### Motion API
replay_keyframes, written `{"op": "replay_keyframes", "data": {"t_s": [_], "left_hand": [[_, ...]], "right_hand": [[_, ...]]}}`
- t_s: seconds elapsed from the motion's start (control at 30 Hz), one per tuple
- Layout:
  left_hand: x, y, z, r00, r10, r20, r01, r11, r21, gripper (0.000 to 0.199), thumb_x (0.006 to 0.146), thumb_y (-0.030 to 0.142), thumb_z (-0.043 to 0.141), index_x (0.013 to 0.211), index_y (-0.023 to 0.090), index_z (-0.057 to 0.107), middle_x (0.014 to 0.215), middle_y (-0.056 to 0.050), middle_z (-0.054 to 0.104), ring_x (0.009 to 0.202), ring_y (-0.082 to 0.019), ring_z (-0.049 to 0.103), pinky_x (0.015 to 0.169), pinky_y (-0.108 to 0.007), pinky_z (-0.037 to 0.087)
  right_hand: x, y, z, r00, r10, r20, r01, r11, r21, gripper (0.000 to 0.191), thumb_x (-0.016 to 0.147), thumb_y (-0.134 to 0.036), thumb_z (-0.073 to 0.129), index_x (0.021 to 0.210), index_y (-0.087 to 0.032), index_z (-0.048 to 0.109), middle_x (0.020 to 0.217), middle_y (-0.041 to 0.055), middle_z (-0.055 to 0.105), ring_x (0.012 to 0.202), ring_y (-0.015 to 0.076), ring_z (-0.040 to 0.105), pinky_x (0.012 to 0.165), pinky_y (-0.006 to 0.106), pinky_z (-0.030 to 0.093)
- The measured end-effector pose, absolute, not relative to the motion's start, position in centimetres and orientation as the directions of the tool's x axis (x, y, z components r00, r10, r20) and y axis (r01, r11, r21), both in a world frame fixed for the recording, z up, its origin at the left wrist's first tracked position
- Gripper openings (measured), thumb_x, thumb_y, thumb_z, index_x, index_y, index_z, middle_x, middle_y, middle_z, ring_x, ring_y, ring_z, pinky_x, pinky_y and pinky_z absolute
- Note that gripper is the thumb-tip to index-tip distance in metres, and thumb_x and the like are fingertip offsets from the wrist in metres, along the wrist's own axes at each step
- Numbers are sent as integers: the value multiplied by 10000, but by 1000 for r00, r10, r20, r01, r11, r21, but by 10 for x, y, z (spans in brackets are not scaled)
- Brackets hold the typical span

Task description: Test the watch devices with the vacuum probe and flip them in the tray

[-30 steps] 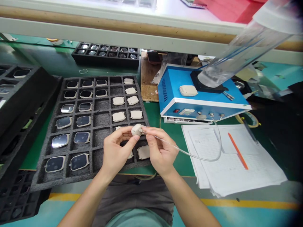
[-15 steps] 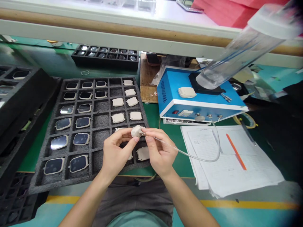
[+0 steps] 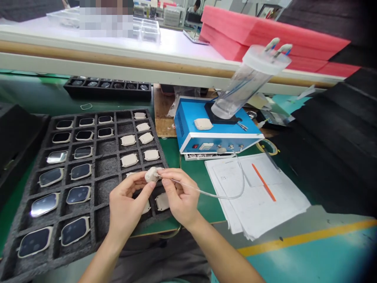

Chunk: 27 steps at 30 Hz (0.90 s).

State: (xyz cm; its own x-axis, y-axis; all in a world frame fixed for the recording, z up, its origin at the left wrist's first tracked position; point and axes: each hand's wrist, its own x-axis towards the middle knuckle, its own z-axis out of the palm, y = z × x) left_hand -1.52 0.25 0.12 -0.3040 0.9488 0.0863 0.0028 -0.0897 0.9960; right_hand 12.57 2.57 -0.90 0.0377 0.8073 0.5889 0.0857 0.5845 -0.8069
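Case [image 3: 151,175] is held over the tray [image 3: 106,167], near its right edge: the left hand [image 3: 125,206] pinches it between thumb and fingers, probably to steady it. The right hand [image 3: 183,197] grips the tube [image 3: 226,198] close to its tip at the case, likely for fine control. A 2nd case [image 3: 203,124] lies atop the box [image 3: 190,112], near its front edge, perhaps to keep it apart.

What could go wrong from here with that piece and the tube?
The pale piece sits in the left hand's fingertips above the foam tray, so a slip might drop it onto the watch cases there.
The clear tube loops over the papers to the right hand; a snag could perhaps tug its end off the piece.
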Motion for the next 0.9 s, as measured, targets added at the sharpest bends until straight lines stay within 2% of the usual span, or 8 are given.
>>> {"op": "replay_keyframes", "data": {"t_s": [0.9], "left_hand": [[-16,1,2,-302,951,71,5,-73,997,236,763,287,874,960,176,807,908,-55,823,793,-180,781,772,-246,651]], "right_hand": [[125,25,-10,29,823,567,84,564,-822,178,978,-126,637,1026,-241,765,1015,67,804,968,194,777,865,354,656]]}}
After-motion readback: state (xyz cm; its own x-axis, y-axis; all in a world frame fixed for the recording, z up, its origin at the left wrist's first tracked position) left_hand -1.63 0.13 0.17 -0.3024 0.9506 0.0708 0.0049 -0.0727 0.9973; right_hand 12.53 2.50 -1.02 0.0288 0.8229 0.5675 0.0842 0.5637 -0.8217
